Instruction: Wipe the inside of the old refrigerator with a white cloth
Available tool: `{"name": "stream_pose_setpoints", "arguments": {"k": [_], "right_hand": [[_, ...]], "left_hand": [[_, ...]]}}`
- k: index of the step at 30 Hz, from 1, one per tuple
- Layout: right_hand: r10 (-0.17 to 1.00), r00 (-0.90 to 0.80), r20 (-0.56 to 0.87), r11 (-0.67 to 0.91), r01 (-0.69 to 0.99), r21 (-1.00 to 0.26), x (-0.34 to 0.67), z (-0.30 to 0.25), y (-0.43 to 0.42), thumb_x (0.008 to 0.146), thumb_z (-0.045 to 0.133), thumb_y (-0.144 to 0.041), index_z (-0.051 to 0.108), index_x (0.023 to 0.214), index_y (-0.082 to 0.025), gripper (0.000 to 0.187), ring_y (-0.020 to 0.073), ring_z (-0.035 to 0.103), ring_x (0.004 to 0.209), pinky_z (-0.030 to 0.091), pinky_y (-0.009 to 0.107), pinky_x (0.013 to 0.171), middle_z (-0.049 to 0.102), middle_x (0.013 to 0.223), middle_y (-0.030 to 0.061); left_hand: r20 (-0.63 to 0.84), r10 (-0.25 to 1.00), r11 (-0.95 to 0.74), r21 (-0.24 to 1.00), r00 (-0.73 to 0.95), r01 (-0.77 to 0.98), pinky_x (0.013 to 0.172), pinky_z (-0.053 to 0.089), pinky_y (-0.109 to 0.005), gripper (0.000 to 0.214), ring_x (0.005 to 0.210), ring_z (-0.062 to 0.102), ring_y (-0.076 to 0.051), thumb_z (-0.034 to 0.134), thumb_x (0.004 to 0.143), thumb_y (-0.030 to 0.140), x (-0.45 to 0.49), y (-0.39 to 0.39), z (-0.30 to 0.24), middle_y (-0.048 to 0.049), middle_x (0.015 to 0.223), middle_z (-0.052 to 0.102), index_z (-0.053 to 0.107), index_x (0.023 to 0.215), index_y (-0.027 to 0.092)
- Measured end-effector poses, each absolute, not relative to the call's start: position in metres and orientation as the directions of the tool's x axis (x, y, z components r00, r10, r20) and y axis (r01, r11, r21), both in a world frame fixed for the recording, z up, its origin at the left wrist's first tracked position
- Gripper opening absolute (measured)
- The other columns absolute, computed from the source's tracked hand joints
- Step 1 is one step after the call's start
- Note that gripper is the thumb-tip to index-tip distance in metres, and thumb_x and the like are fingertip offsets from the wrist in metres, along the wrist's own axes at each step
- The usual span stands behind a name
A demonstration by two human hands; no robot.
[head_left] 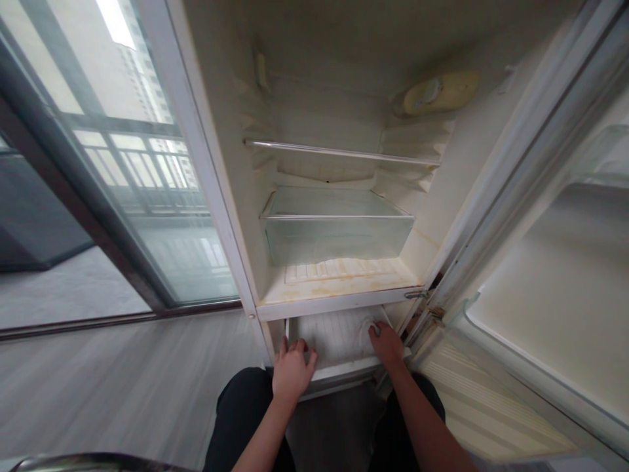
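An old white fridge (344, 298) stands open in front of me. Its lower compartment holds a pulled-out white drawer (334, 341). My left hand (292, 367) rests on the drawer's front left edge, fingers curled over the rim. My right hand (386, 342) is inside the drawer at its right side, closed on a white cloth (367, 326) pressed against the ribbed bottom. Above, a clear crisper box (339, 236) sits under a glass shelf (339, 153).
The fridge door (555, 308) hangs open at the right, with the lower door (486, 400) beside my right arm. A glass balcony door (122, 190) fills the left. Grey floor (122, 387) stretches to the left. My dark-clothed knees (240, 413) are below.
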State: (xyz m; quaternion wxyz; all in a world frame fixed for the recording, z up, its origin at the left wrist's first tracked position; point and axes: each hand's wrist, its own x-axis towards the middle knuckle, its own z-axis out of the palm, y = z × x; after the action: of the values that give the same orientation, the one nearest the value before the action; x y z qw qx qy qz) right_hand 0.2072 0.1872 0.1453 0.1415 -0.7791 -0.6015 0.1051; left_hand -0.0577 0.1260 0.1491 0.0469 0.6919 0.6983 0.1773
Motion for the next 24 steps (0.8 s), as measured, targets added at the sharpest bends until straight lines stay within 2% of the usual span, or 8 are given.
{"name": "stream_pose_setpoints", "arguments": {"k": [5,24], "right_hand": [[0.965,0.262,0.008,-0.244,0.907,-0.345,0.2069,0.145,0.1864,0.097,0.04,-0.041,0.068,0.121,-0.019,0.042,0.0222,0.068,0.103,0.047,0.03,0.087,0.071,0.115,0.0104],[0.966,0.254,0.038,-0.22,0.896,-0.385,0.2071,0.1463,0.1842,0.095,0.041,-0.04,0.07,0.114,-0.019,0.04,0.0247,0.069,0.099,0.048,0.032,0.084,0.072,0.109,0.0104]], "left_hand": [[0.146,0.988,-0.005,0.325,-0.045,0.946,0.104,0.039,-0.044,0.03,0.138,0.038,-0.038,0.044,0.094,0.039,-0.0579,0.126,0.1489,-0.0091,0.108,0.071,0.066,0.096,0.019],[0.166,0.985,-0.014,0.325,-0.043,0.946,0.103,0.04,-0.045,0.029,0.136,0.042,-0.036,0.044,0.094,0.039,-0.0576,0.1258,0.1501,-0.0094,0.108,0.072,0.066,0.094,0.02]]}}
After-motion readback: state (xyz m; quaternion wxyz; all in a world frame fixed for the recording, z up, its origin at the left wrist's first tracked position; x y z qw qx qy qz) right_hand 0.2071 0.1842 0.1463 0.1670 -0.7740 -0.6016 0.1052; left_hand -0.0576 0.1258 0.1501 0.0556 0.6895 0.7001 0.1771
